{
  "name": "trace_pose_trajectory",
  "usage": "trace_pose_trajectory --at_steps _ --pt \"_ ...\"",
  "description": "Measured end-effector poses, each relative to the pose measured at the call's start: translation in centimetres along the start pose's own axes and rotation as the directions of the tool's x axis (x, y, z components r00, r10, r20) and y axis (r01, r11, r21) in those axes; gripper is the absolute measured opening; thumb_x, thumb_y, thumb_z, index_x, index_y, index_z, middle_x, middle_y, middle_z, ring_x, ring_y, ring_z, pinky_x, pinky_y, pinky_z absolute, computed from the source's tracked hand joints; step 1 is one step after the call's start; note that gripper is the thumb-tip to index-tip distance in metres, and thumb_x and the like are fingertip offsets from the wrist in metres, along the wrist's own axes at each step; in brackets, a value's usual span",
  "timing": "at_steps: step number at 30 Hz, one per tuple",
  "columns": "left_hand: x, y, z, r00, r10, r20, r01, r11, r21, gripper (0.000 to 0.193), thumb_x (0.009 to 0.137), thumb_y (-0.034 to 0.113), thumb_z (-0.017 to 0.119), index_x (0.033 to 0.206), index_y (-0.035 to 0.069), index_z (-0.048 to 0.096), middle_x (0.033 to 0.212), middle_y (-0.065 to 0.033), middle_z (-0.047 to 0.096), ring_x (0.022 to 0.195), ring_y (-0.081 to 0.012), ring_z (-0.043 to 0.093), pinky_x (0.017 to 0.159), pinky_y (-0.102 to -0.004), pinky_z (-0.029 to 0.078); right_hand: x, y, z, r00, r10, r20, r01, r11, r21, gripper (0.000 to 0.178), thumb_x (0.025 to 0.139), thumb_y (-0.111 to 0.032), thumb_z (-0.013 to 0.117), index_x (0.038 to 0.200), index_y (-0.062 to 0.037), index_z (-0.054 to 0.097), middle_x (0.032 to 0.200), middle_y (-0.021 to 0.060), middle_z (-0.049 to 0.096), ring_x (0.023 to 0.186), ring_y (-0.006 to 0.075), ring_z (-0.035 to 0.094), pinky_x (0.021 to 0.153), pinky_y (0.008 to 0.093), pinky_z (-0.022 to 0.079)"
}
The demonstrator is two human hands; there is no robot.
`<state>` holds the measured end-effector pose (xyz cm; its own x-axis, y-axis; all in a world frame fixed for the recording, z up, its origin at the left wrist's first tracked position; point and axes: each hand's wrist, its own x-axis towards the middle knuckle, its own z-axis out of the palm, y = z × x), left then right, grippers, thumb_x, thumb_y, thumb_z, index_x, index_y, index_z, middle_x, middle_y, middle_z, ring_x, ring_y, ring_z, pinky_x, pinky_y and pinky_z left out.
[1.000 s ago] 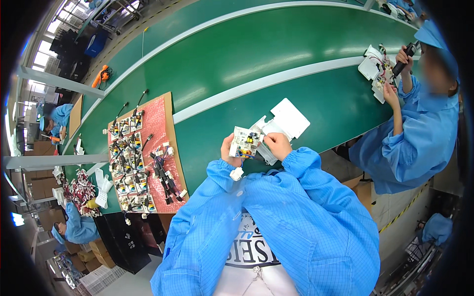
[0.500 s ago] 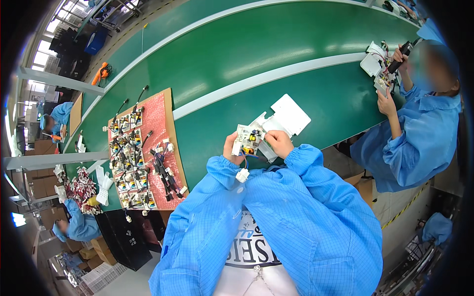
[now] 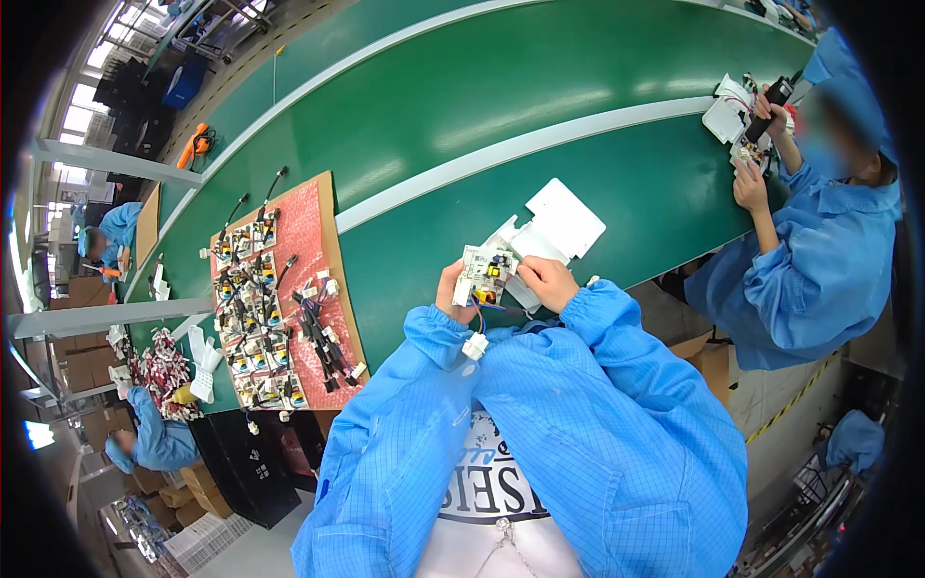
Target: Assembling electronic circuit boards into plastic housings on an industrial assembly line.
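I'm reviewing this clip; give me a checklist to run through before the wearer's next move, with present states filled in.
1. White circuit board with yellow components supported: ok, left hand holds its left side.
2. Right hand near the board: ok, at its right edge.
3. Right fingertips firmly gripping the board: cannot tell, contact is too small to see.
4. White block-shaped cable connector plugged in: not ok, it dangles below the board.
5. White plastic piece with a square panel fully visible: not ok, board and right hand overlap its near end.
6. Pink bubble-wrap sheet clear of both hands: ok, it lies to their left.
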<state>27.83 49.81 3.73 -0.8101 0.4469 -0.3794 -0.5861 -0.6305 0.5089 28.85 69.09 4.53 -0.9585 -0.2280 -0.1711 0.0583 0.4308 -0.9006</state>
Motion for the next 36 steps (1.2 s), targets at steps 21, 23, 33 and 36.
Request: trace_pose_trajectory --at_steps 21,23,33,36 --pt "-0.8 -0.1 2.4 0.996 -0.069 -0.055 0.064 0.995 -0.081 0.057 0.083 0.041 0.035 0.121 -0.001 0.04 0.118 -0.0184 0.049 0.099 -0.0313 0.055 0.085 -0.046 0.047 0.1 -0.3 0.0 0.996 0.091 -0.005 -0.091 0.995 0.038 0.024 0.081 -0.017 0.048 0.067 0.0016 0.053 0.052 0.0107 0.047 0.048 0.0128 0.043 0.046 0.031 0.032" --pt "-0.7 -0.5 2.2 0.996 -0.051 -0.069 0.048 0.998 -0.042 0.057 0.083 0.041 0.036 0.12 -0.001 0.041 0.116 -0.0185 0.05 0.099 -0.0307 0.055 0.085 -0.0453 0.046 0.0 -0.2 0.1 0.995 0.095 0.033 -0.096 0.995 0.014 0.023 0.082 -0.016 0.048 0.068 0.0017 0.053 0.054 0.0105 0.049 0.05 0.0122 0.044 0.047 0.0303 0.033" --pt "-0.8 -0.9 1.4 0.998 -0.017 -0.066 0.008 0.99 -0.138 0.057 0.084 0.041 0.032 0.12 -0.002 0.04 0.111 -0.0191 0.054 0.097 -0.0338 0.056 0.084 -0.0438 0.047 -0.2 1.6 0.9 0.998 0.058 0.004 -0.056 0.938 0.343 0.022 0.084 -0.014 0.046 0.073 0.0019 0.056 0.059 0.002 0.052 0.057 0.0076 0.043 0.052 0.0253 0.035" --pt "-1.0 -0.9 0.7 0.999 -0.029 0.013 0.031 0.992 -0.121 0.056 0.084 0.04 0.032 0.12 -0.004 0.039 0.111 -0.0199 0.053 0.098 -0.0346 0.055 0.085 -0.045 0.047 -0.4 1.4 0.8 0.996 0.086 0.022 -0.088 0.919 0.384 0.022 0.083 -0.013 0.047 0.07 0.0024 0.055 0.057 -0.0004 0.048 0.057 0.0059 0.041 0.051 0.0241 0.033"
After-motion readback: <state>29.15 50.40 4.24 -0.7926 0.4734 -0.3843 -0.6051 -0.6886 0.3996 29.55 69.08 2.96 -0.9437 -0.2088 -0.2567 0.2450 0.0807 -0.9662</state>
